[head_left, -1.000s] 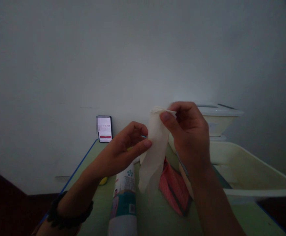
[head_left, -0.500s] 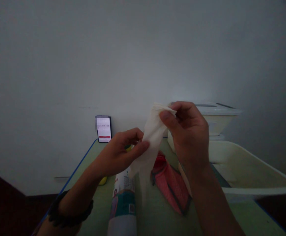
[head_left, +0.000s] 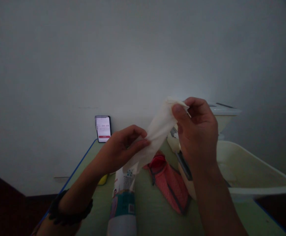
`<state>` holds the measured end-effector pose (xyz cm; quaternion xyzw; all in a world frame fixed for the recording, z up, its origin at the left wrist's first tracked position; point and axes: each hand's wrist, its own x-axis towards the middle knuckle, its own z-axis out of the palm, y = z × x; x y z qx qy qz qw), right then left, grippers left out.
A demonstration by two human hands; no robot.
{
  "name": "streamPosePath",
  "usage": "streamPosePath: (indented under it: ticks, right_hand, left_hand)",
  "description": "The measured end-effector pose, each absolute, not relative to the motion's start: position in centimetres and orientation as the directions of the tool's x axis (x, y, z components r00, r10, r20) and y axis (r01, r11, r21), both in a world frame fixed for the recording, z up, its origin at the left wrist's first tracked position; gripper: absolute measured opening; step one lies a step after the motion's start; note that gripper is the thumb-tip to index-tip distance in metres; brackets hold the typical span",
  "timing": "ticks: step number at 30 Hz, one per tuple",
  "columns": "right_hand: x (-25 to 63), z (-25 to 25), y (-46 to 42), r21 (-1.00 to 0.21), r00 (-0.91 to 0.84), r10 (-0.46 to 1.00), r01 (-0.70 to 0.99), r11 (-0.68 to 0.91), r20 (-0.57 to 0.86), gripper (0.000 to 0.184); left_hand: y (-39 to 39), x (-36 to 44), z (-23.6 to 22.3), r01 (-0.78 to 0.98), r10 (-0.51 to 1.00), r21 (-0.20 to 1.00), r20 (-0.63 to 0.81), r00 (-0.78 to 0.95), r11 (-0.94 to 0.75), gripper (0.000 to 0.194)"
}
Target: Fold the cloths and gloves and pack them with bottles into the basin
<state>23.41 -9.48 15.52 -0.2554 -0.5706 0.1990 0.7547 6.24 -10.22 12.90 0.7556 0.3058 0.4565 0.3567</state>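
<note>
A thin white sheet [head_left: 159, 131], folded into a narrow strip and tissue-like, stretches at a slant between my two hands above the table. My right hand [head_left: 197, 127] pinches its upper end between thumb and fingers, where folded edges stick out. Lower down, my left hand [head_left: 124, 147] grips the strip's edge between thumb and forefinger. The sheet's lower end hangs over a cylindrical roll [head_left: 121, 206] with a printed white and teal label. A red mesh pouch [head_left: 171, 183] with dark trim lies to the right of the roll, below the sheet.
A lit phone [head_left: 104, 129] leans against the wall at the table's back left. To the right stand an open cream tub [head_left: 251, 164] and a lidded white box [head_left: 228, 113]. A yellow thing [head_left: 103, 179] shows partly behind my left forearm. The green table [head_left: 155, 213] has blue edging.
My right hand has moved right and slightly up, drawing the sheet to a flatter slant. My left hand has barely shifted. The sheet's lower end has risen a little.
</note>
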Motion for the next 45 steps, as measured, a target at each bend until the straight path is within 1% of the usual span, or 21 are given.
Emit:
streamPosePath:
  ticks: [3, 6, 9, 12, 15, 18, 19, 22, 24, 25, 27, 30, 32, 33, 36, 41, 45]
  right_hand:
    - [23.5, 15.5, -9.4, -0.605, 0.309, 0.572, 0.013, 0.796, 0.76, 0.017]
    - [23.6, 15.4, -9.3, -0.607, 0.348, 0.572, -0.009, 0.794, 0.743, 0.018]
    - [23.8, 15.3, -9.0, -0.592, 0.35, 0.567, -0.042, 0.805, 0.746, 0.02]
    - [24.1, 15.2, -8.6, -0.592, 0.332, 0.559, -0.002, 0.806, 0.759, 0.02]
    - [24.2, 15.1, -8.3, -0.6, 0.354, 0.561, 0.004, 0.8, 0.749, 0.021]
    - [23.8, 15.1, -8.3, -0.622, 0.394, 0.6, -0.086, 0.779, 0.697, 0.022]
    - [23.6, 15.1, -8.3, -0.636, 0.395, 0.621, -0.111, 0.764, 0.677, 0.022]
    - [23.0, 15.1, -8.4, -0.678, 0.346, 0.68, -0.146, 0.72, 0.647, 0.023]
    - [22.8, 15.1, -8.6, -0.7, 0.268, 0.719, -0.178, 0.692, 0.642, 0.025]
    - [22.7, 15.1, -8.8, -0.714, 0.211, 0.742, -0.201, 0.671, 0.637, 0.028]
    - [22.7, 15.1, -9.0, -0.757, 0.071, 0.785, -0.223, 0.614, 0.616, 0.031]
    - [22.9, 15.1, -9.3, -0.815, -0.126, 0.81, -0.186, 0.548, 0.573, 0.031]
    - [23.1, 15.0, -9.4, -0.834, -0.218, 0.805, -0.153, 0.53, 0.552, 0.026]
    - [23.2, 14.9, -9.4, -0.838, -0.253, 0.799, -0.143, 0.527, 0.546, 0.024]
    - [23.3, 14.8, -9.4, -0.831, -0.304, 0.776, -0.12, 0.544, 0.552, 0.023]
    - [23.3, 14.8, -9.3, -0.787, -0.299, 0.737, -0.091, 0.61, 0.606, 0.026]
    - [23.4, 14.8, -9.3, -0.743, -0.287, 0.708, -0.019, 0.669, 0.645, 0.015]
  left_hand:
    - [-10.3, 6.2, 13.1, 0.122, 0.777, 0.833, 0.436, 0.453, -0.539, 0.014]
    - [-10.2, 6.1, 13.2, 0.114, 0.768, 0.849, 0.401, 0.499, -0.517, 0.02]
    - [-9.9, 5.9, 13.1, 0.079, 0.773, 0.873, 0.382, 0.506, -0.482, 0.019]
    - [-9.7, 5.8, 13.0, 0.008, 0.784, 0.892, 0.392, 0.482, -0.452, 0.019]
    - [-9.4, 5.6, 13.0, -0.057, 0.799, 0.919, 0.368, 0.476, -0.39, 0.028]
    - [-9.1, 5.2, 13.0, -0.045, 0.809, 0.947, 0.297, 0.508, -0.319, 0.044]
    - [-9.0, 5.0, 12.9, -0.032, 0.8, 0.956, 0.261, 0.541, -0.29, 0.044]
    - [-8.6, 4.6, 12.6, 0.026, 0.714, 0.976, 0.141, 0.685, -0.217, 0.03]
    - [-8.5, 4.6, 12.5, 0.073, 0.656, 0.962, 0.123, 0.744, -0.263, 0.028]
    - [-8.6, 4.6, 12.5, 0.082, 0.647, 0.947, 0.147, 0.748, -0.31, 0.029]
    - [-8.7, 4.9, 12.7, 0.052, 0.654, 0.907, 0.259, 0.711, -0.417, 0.03]
    - [-9.0, 5.3, 13.2, -0.059, 0.673, 0.841, 0.471, 0.57, -0.538, 0.025]
    - [-9.3, 5.4, 13.6, -0.088, 0.696, 0.807, 0.555, 0.456, -0.585, 0.021]
    - [-9.4, 5.4, 13.7, -0.082, 0.712, 0.798, 0.574, 0.404, -0.597, 0.02]
    - [-9.6, 5.3, 13.9, -0.045, 0.735, 0.783, 0.601, 0.315, -0.621, 0.022]
    - [-9.7, 5.2, 13.9, 0.053, 0.709, 0.725, 0.652, 0.268, -0.687, 0.022]
    - [-9.7, 5.3, 13.9, 0.097, 0.696, 0.697, 0.676, 0.244, -0.711, 0.025]
